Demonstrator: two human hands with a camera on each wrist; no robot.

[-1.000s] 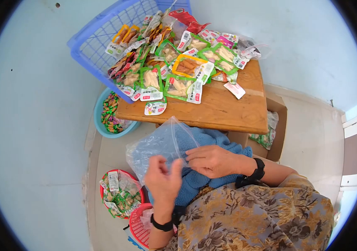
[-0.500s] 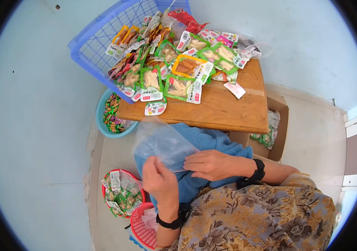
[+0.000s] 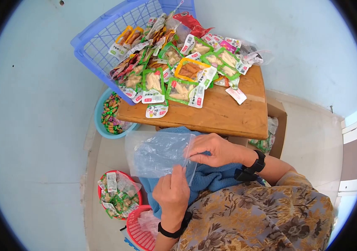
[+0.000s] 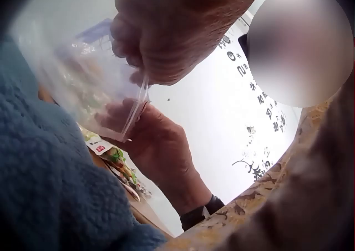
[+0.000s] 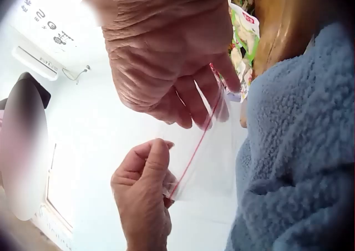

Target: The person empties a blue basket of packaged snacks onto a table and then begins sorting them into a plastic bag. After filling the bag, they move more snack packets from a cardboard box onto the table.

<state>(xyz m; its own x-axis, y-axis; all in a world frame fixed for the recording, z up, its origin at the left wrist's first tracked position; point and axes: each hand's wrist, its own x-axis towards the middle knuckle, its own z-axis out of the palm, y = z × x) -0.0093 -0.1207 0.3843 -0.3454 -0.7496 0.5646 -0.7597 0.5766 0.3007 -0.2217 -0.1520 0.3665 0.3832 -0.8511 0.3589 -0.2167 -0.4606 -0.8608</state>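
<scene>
A clear zip-top plastic bag (image 3: 153, 152) is spread flat between both hands above the lap, its mouth edge on the right. With thumb and fingertips, my left hand (image 3: 172, 192) pinches the lower corner near the mouth. My right hand (image 3: 214, 150) grips the same edge higher up, fingers bent over it. In the right wrist view a red zip line (image 5: 191, 165) runs along the bag between the left hand (image 5: 144, 190) and the right hand (image 5: 172, 57). Through the film in the left wrist view, the right hand's fingers (image 4: 116, 115) show.
A wooden table (image 3: 228, 113) bears a pile of snack packets (image 3: 182, 90) spilling from a tipped blue basket (image 3: 99, 58). Around it stand a blue basin (image 3: 99, 119), a red basin of packets (image 3: 103, 194), a red basket (image 3: 134, 230) and a cardboard box (image 3: 279, 134). A blue fleece (image 3: 207, 173) covers the lap.
The left hand moved from in front of the bag to its lower mouth corner. The bag swung up, then down, and now lies flatter. The right hand kept hold of the edge.
</scene>
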